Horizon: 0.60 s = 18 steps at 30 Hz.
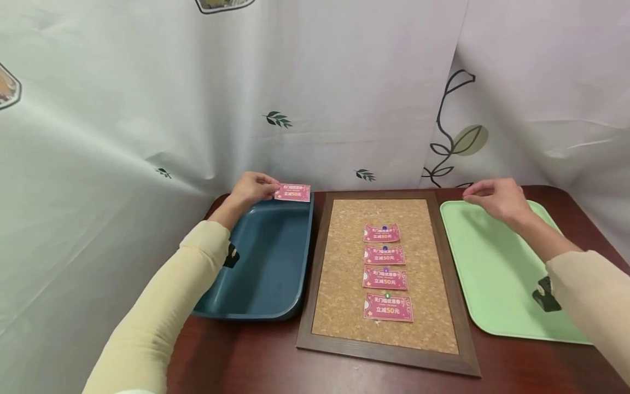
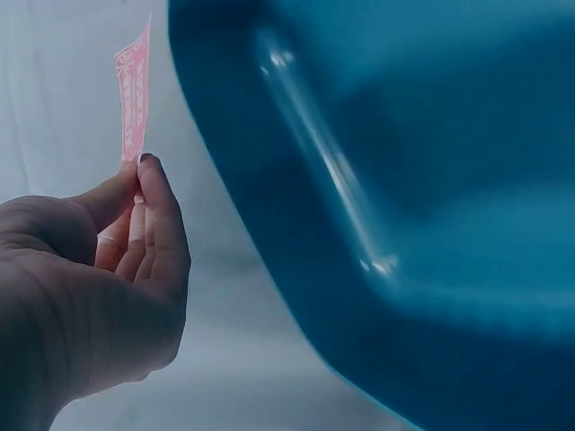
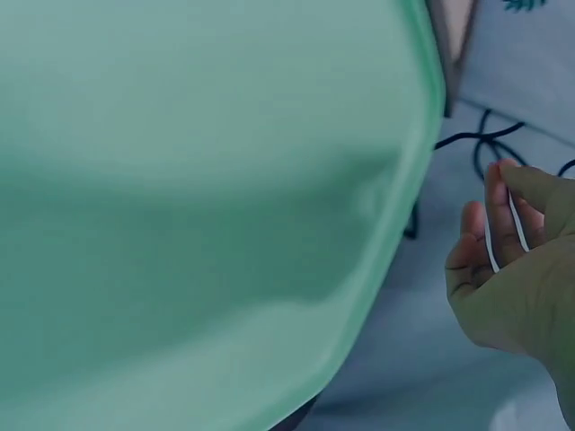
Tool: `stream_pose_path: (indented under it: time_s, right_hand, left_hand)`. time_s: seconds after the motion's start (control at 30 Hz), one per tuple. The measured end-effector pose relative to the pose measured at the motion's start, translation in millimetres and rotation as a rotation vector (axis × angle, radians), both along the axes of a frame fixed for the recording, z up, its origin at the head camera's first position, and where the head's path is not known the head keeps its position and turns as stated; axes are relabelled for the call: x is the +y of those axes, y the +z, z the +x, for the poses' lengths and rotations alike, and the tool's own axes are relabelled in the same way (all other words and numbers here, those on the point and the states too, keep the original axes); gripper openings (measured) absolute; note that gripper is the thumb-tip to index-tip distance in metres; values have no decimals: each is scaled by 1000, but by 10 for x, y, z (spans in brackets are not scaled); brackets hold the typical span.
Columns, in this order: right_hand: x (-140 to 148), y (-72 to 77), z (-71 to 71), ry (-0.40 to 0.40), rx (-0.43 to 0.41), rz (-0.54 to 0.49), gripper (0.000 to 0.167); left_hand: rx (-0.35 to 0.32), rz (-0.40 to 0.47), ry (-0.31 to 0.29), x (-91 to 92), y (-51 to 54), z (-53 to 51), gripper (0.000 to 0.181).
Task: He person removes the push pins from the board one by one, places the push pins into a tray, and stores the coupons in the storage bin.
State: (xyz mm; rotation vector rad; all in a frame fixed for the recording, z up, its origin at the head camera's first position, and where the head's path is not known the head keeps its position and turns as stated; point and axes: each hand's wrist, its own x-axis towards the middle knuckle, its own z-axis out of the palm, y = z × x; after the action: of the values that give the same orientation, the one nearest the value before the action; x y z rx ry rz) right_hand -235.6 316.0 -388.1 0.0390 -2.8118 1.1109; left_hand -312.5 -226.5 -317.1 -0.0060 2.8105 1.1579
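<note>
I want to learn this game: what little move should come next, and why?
Perhaps the left hand should lower its rectangular pink paper coupon into the round-cornered blue plastic tub, because it pinches that coupon by the tub's far end, off the brown-framed rectangular cork board.

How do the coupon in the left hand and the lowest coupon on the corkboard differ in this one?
The held coupon is pinched in the air by the left hand, while the lowest coupon lies on the corkboard. The lowest coupon has a green pin at its top edge; no pin shows on the held coupon. Both are pink and printed with "50".
</note>
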Motion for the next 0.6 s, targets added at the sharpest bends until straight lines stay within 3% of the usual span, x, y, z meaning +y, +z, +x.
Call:
stream_pose_path:
  time_s: [0.13,0.33,0.6]
  right_hand:
    - [125,-131,43,6,-3,49,25]
    - [231,-258,44,29,8,94,19]
    - [298,-364,77,19,0,144,19]
  left_hand:
    - [0,-32,38,-199,-99,27,29]
    - [-17,11,83,-414,-331,51,28]
    - [-60,-2,149,-508,-590,80,26]
